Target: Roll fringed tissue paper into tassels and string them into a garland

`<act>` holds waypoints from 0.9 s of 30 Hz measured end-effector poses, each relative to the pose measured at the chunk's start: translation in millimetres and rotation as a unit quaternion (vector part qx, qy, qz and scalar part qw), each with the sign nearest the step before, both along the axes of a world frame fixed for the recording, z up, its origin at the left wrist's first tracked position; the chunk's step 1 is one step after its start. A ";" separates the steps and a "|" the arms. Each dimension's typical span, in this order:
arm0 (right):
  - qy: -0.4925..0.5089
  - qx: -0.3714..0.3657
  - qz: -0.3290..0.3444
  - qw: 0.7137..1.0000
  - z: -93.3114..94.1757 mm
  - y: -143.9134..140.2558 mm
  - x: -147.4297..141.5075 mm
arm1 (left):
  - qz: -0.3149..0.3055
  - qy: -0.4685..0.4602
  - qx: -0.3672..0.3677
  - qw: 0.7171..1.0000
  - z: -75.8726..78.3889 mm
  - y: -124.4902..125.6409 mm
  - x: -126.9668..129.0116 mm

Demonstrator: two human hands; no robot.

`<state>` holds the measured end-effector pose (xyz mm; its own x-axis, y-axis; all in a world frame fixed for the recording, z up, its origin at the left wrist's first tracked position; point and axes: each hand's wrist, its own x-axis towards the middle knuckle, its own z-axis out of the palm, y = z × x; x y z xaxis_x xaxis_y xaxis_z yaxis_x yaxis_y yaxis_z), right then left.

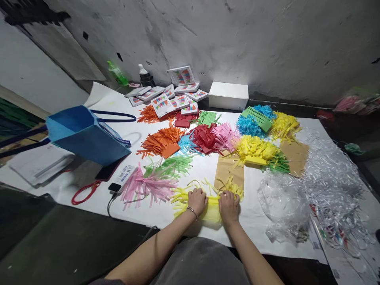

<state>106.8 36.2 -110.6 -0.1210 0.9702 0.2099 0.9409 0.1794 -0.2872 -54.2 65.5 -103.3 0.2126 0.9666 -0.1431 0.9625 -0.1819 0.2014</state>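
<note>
Pink fringe (145, 186) lies just left, brown paper (229, 171) behind, crumpled plastic (282, 206) right. Left hand (197, 201) and right hand (229, 206) press, fingers curled, gripping the yellow fringe bundle (190, 200) at the white sheet's (166, 215) near edge. It lies lengthwise left-right, tassels pointing left.

A blue fabric bag (86, 136) lies on its side at left, beside a phone (107, 171). Packaged card sets (170, 99) and a white box (228, 95) stand near the wall. Clear plastic wrappers (320, 186) are heaped at right.

Hidden and cropped parts
Hands (197, 201) (229, 206) cover the yellow fringe's (181, 200) middle; the plastic heap (332, 178) runs off the sheet's right edge; box (162, 105) prints are illegible.
</note>
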 end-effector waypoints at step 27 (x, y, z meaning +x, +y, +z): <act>0.011 -0.012 0.030 0.999 -10.4 -5.9 12.4 | -0.053 -0.061 0.053 0.995 -1.3 -19.1 -13.1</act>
